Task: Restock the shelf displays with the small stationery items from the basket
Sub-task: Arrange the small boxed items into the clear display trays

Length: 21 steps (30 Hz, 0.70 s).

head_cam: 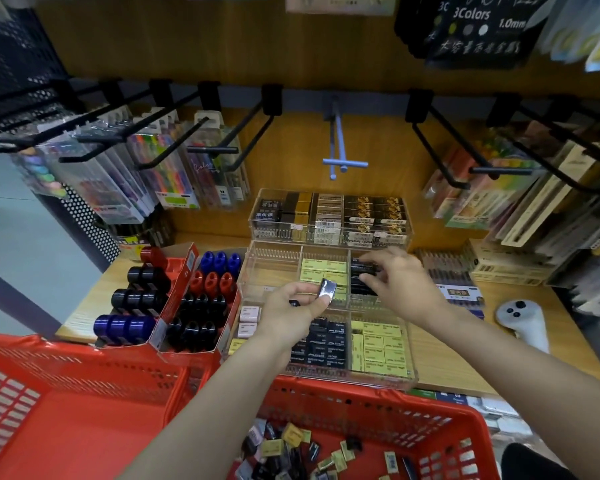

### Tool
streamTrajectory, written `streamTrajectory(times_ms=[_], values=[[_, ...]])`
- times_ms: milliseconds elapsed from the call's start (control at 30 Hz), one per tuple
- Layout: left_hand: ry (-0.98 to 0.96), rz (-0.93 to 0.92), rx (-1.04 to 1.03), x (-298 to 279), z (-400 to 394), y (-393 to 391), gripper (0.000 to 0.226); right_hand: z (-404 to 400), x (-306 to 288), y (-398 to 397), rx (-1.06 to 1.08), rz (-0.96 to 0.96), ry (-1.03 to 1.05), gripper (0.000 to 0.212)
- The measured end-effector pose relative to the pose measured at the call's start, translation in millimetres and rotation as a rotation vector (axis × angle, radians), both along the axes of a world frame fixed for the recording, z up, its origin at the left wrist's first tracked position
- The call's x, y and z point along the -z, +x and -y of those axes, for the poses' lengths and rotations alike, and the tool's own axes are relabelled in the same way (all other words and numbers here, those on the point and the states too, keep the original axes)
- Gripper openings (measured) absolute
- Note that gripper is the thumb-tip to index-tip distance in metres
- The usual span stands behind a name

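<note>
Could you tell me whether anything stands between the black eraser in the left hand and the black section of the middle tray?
Partly. The left hand pinches the black eraser just above the open-topped middle tray. The right hand is already over the black section, its fingers on the erasers there, so it covers much of that slot.

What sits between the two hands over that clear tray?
In the head view, a compartment of yellow erasers lies between the left hand, which pinches a small black eraser, and the right hand.

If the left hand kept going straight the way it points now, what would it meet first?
Probably the pale yellow erasers in the middle tray compartment: the left hand, pinching a small black eraser, points up and right toward them. Depth is unclear.
</note>
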State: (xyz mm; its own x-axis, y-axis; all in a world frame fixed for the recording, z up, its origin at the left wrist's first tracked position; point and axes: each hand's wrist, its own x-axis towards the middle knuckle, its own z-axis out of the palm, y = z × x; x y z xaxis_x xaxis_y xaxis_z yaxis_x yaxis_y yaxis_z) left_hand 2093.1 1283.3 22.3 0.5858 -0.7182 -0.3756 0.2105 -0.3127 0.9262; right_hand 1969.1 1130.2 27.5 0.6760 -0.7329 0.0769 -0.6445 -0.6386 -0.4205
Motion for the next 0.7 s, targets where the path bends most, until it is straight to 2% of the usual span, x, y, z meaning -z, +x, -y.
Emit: streamTrajectory(times_ms=[33, 100, 133, 167, 233, 367, 500, 633, 700], values=[[-0.001, -0.009, -0.001, -3, -1, 0, 0.015, -6, -9, -2, -0.054, 0.084, 0.176, 0.033], [-0.007, -0.024, 0.011, -8, -4, -2, 0.015, -24, -26, -1, -0.099, 0.270, 0.654, 0.028], [-0.009, -0.032, 0.020, -11, -5, -4, 0.015, -32, -32, -1, -0.080, 0.345, 0.824, 0.025], [-0.012, -0.045, 0.036, -14, -6, -6, 0.016, -39, -35, -1, -0.051, 0.394, 0.901, 0.022], [-0.042, -0.124, 0.069, -20, -10, -10, 0.021, -50, -38, -3, 0.021, 0.440, 0.924, 0.021], [-0.201, -0.502, 0.012, -27, -20, -6, 0.054, -60, -37, -16, 0.225, 0.544, 1.029, 0.024], [-0.189, -0.428, 0.141, -34, -43, 4, 0.059, -72, -39, -32, 0.304, 0.600, 1.208, 0.023], [-0.161, -0.339, 0.003, -39, -58, 9, 0.043, -85, -43, -38, 0.327, 0.679, 1.324, 0.027], [-0.162, -0.338, -0.069, -39, -63, 11, 0.041, -89, -42, -38, 0.345, 0.698, 1.313, 0.030]])
